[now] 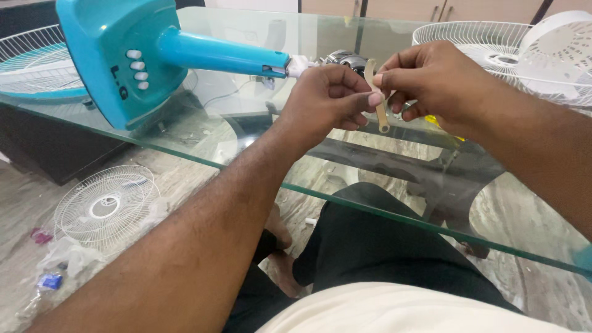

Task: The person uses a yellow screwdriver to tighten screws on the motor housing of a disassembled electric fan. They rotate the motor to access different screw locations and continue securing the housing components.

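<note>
A small cream plastic strip (377, 98), hooked at its top, sits pinched between both hands above the glass desk (246, 154), just in front of the fan's chrome motor end (345, 60). The left hand (330, 98) has its grip closed on the strip's middle with thumb and forefinger; the right hand (431, 80) pinches its upper part. Doing this well probably means a steady, gentle hold so the thin piece neither bends nor slips. The teal fan stand (154, 52) lies alongside; white grilles (487, 37) rest beyond.
</note>
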